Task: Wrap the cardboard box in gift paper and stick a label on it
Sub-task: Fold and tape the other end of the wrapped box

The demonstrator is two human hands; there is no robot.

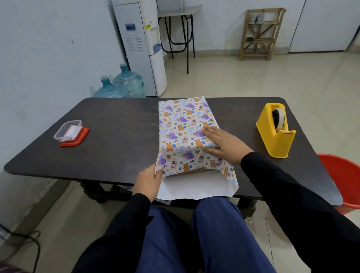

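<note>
Knees [215, 217], then wrapped box [182, 126] lengthwise away.

One wide-angle view, worn on the person's head, looks forward and down over a dark bench [117, 139] from close above the lap [218, 237], with floor [265, 81] and far wall [217, 27] beyond.
</note>
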